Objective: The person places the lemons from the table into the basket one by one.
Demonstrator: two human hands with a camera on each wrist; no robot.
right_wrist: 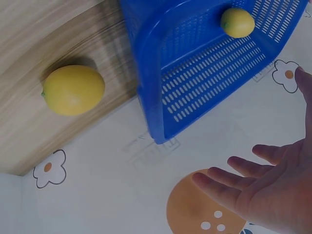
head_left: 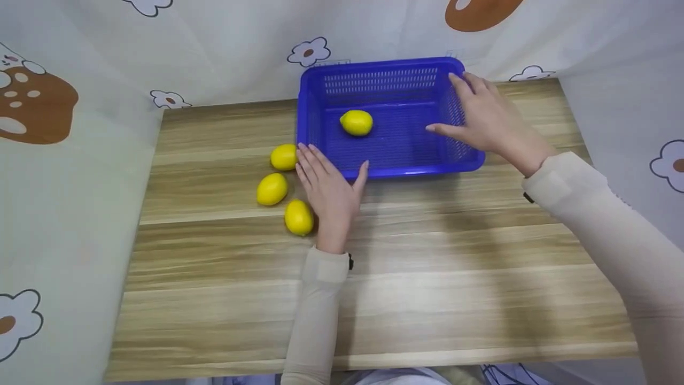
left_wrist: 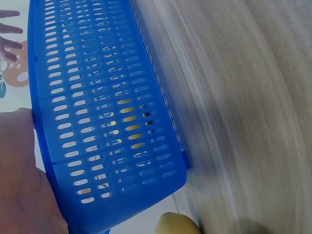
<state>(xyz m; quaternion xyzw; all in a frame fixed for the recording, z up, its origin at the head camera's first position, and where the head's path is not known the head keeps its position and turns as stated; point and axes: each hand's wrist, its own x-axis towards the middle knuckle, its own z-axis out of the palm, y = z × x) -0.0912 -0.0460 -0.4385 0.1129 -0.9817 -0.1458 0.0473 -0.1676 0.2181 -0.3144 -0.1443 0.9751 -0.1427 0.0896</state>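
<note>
While near the basket, right hand outstretched.

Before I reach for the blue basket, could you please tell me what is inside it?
One lemon lies inside the basket, on its floor. In the head view, the left hand hides its near left corner and the right hand part of its right side.

Table with lemons, blue basket
</note>
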